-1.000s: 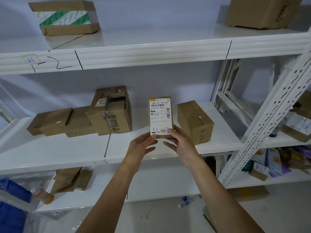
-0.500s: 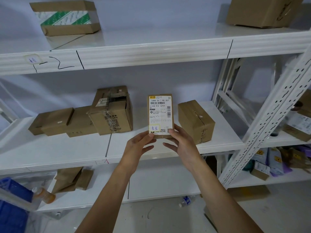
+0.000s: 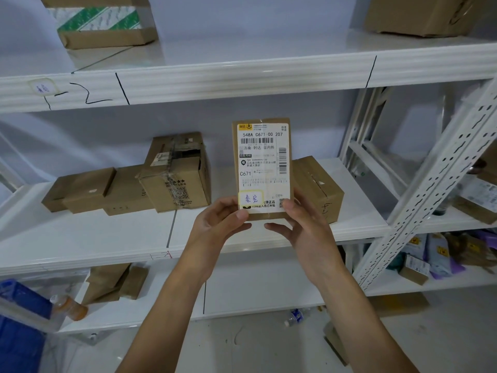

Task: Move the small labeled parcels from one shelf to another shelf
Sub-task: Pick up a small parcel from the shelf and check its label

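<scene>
A small flat brown parcel (image 3: 262, 162) with a white shipping label stands upright in the air before the middle shelf (image 3: 107, 238), label facing me. My left hand (image 3: 217, 224) pinches its lower left corner and my right hand (image 3: 304, 227) its lower right corner. Behind it on the middle shelf sits a brown box (image 3: 317, 187), partly hidden by the parcel. The upper shelf (image 3: 242, 76) runs above.
Several cardboard boxes (image 3: 174, 173) sit left on the middle shelf. A green-striped taped box (image 3: 102, 22) and another box (image 3: 425, 12) rest on the upper shelf. A slanted perforated post (image 3: 441, 168) stands right. Packages (image 3: 115, 284) lie on the lower shelf; a blue crate (image 3: 18, 332) is at the lower left.
Both hands have lifted the labeled parcel slightly higher and held it closer to the camera; the shelf boxes have stayed in place.
</scene>
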{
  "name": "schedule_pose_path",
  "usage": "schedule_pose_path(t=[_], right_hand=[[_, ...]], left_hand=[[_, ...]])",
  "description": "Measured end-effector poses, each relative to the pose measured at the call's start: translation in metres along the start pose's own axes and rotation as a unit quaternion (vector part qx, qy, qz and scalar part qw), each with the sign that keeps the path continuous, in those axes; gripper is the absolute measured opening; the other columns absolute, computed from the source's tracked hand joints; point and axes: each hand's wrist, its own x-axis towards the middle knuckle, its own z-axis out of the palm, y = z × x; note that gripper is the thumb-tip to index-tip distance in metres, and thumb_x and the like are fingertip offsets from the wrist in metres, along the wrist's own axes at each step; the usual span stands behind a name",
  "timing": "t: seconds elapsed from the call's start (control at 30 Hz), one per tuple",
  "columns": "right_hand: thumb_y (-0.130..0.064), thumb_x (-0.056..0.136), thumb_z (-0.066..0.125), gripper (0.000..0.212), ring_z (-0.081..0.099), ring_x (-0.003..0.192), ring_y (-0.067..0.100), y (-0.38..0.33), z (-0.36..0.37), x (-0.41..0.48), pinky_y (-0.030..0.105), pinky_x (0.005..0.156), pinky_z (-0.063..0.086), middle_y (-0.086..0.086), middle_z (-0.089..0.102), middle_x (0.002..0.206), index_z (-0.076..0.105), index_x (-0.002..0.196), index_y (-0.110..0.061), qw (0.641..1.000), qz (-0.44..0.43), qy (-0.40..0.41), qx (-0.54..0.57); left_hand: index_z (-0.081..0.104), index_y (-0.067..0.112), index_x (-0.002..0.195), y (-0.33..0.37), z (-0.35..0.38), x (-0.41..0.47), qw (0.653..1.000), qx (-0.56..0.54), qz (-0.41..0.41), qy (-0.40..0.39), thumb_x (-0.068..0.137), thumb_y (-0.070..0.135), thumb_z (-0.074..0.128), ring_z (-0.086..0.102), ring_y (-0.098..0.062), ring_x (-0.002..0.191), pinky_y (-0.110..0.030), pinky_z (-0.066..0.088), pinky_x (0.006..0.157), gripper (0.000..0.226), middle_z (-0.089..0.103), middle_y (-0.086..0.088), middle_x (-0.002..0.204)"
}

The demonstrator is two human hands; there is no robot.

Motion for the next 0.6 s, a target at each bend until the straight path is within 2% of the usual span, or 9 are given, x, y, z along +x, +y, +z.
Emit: schedule_pose_path(t=[0.2,0.33,0.43,0.6], right_hand=[[-0.037,0.078,0.076,0.065,0.068,0.12,0.028,-0.0066,0.0012,-0.0015,0.044,0.086,0.058,0.008,0.074,0.127,0.061,0.139,-0.021,1.0,-0.015,0.001,-0.007],[-0.029,0.084,0.074,0.055,0.069,0.119,0.028,-0.0062,0.0005,-0.0018,0.044,0.086,0.057,0.008,0.074,0.126,0.062,0.138,-0.021,1.0,-0.015,0.005,-0.006],[-0.031,0.081,0.076,0.057,0.069,0.12,0.028,-0.0052,0.0002,-0.0018,0.042,0.085,0.058,0.007,0.074,0.126,0.063,0.136,-0.023,1.0,-0.014,0.006,-0.006],[-0.026,0.086,0.07,0.048,0.068,0.12,0.028,-0.0019,-0.0034,0.0016,0.044,0.087,0.058,0.006,0.075,0.124,0.064,0.134,-0.026,1.0,-0.008,0.013,-0.017]], left_hand=[[0.066,0.003,0.118,0.0046,0.0034,0.0006,1.0,0.006,0.008,-0.007,0.068,0.036,0.078,0.074,-0.025,0.107,-0.035,0.061,0.092,0.061,0.079,-0.009,0.114],[0.068,0.007,0.113,0.0027,0.0037,0.0009,1.0,0.009,0.01,-0.007,0.068,0.036,0.078,0.075,-0.024,0.105,-0.033,0.061,0.088,0.054,0.08,-0.006,0.112],[0.069,0.009,0.112,0.001,0.0043,0.0015,1.0,0.01,0.01,-0.003,0.067,0.036,0.078,0.076,-0.022,0.102,-0.032,0.062,0.086,0.054,0.08,-0.005,0.11],[0.07,0.008,0.111,-0.003,0.003,0.004,1.0,0.005,0.001,-0.003,0.067,0.034,0.078,0.076,-0.02,0.101,-0.033,0.062,0.088,0.052,0.08,-0.006,0.11]])
